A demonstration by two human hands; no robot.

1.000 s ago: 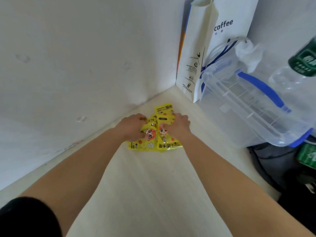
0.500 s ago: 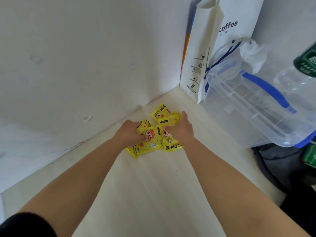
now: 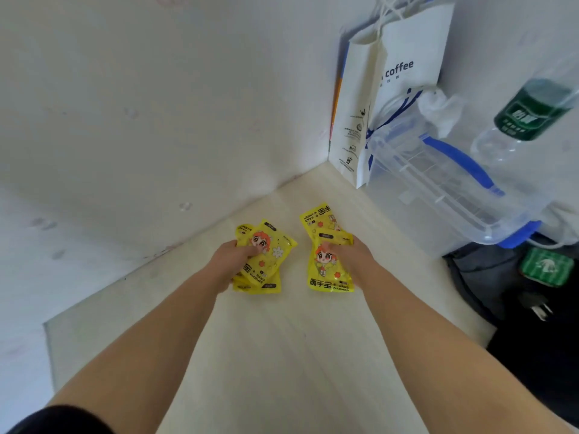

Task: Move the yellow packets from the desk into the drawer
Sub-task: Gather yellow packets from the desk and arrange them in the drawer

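Near the desk [image 3: 282, 355] corner, my left hand [image 3: 230, 261] pinches a fan of yellow hand-warmer packets [image 3: 269, 255] and my right hand [image 3: 354, 255] grips a second stack [image 3: 326, 270], fingers curled round each — I'd squeeze both stacks square before carrying; the drawer is out of view.

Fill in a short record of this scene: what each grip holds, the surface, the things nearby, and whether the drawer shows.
left grip: holds left packets, several yellow ones fanned out
right grip: holds right packets, at least two, yellow
surface: pale desk
nearby: coffee bag, clear box, bottle
drawer: not in view
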